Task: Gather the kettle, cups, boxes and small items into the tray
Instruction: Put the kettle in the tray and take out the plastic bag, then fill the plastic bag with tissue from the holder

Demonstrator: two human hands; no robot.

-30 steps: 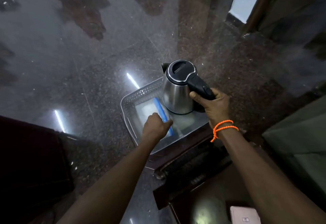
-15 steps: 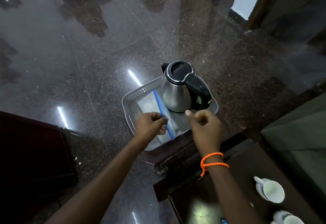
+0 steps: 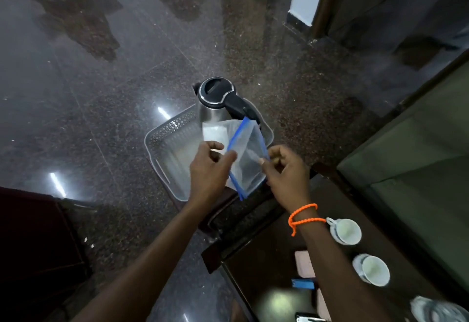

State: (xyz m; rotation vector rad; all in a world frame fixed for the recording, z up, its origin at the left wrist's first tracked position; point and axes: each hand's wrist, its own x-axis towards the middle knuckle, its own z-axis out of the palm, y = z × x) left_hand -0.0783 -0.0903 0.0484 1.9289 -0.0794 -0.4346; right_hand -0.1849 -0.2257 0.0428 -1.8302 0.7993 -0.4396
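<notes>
Standing already in the grey tray [image 3: 162, 137], at its one o'clock corner: the steel kettle [image 3: 215, 99], upright, handle pointing toward four o'clock; still waiting on the dark table [image 3: 266, 266] at five o'clock: two white cups [image 3: 345, 230], a pink box [image 3: 304, 263] and a small blue item [image 3: 302, 283]. Pinching a clear blue-edged zip bag [image 3: 245, 155] over the tray: left hand [image 3: 209, 168] and right hand [image 3: 286, 170], both closed on it, long axis running from twelve to six

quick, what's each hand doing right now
Left hand: closed, pinching the clear zip bag by its left edge.
Right hand: closed, pinching the same bag's right edge.
</notes>
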